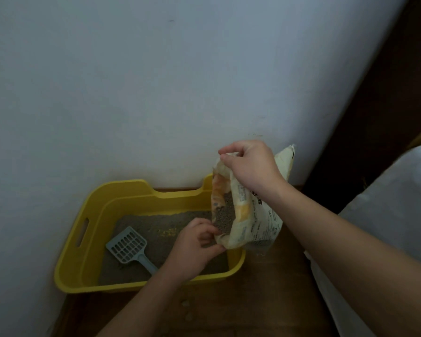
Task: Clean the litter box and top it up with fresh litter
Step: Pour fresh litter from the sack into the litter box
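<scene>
A yellow litter box [90, 239] stands on the floor against the wall, with grey litter [165, 227] spread over its bottom. A pale blue slotted scoop [129, 246] lies in the litter at the left. Above the box's right end hangs a cream and orange litter bag [253, 229], tilted with its open mouth facing the box; grey granules show inside the mouth. My right hand [250, 166] pinches the bag's upper edge. My left hand [195, 246] grips the lower lip of the mouth, over the litter.
A white wall [156, 93] rises directly behind the box. The wooden floor [253, 300] runs in front and to the right, with a few small specks on it. A white fabric surface [394, 215] fills the right side, next to dark wooden trim [374, 117].
</scene>
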The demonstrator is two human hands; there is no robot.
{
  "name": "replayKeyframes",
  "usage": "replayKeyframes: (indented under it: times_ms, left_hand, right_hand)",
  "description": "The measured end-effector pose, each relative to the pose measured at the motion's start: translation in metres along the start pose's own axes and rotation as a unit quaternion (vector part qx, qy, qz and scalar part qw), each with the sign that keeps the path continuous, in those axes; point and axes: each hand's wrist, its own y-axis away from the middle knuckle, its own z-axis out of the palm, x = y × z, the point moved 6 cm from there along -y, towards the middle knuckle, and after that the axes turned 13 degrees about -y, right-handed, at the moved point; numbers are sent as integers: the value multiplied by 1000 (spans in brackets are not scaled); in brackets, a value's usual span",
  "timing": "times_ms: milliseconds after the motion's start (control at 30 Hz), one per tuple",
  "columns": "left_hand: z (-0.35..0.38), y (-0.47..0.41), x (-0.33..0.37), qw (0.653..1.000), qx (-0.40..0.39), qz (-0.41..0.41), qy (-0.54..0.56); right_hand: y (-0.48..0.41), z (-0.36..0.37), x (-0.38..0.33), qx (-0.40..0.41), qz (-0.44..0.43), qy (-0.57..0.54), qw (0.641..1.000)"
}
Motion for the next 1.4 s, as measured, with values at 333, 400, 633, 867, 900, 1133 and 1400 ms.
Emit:
replayKeyframes:
  times_ms: [333,400,633,867,900,1133,1400]
  left_hand:
    - [3,-3,8,1000,5,3,31]
    - [2,-5,13,1000,23,20,9]
    - [3,-9,17,992,49,50,-104]
    - [0,-14,30,984,66,78,-148]
    - [-1,-15,32,983,67,81,-151]
    - [-14,-20,58,976,99,113,-157]
    - [-35,-29,73,959,115,161,-203]
  right_hand:
    - [-2,-17,7,26,20,-36,999]
    - [-2,-19,11,31,26,-51,998]
    - [-1,-32,13,42,30,-59,997]
    - [-2,-42,10,32,11,-18,999]
    - [-2,-43,8,31,7,-12,999]
    - [-10,-58,-6,51,-24,15,998]
    - [-9,-56,-32,36,-85,70,993]
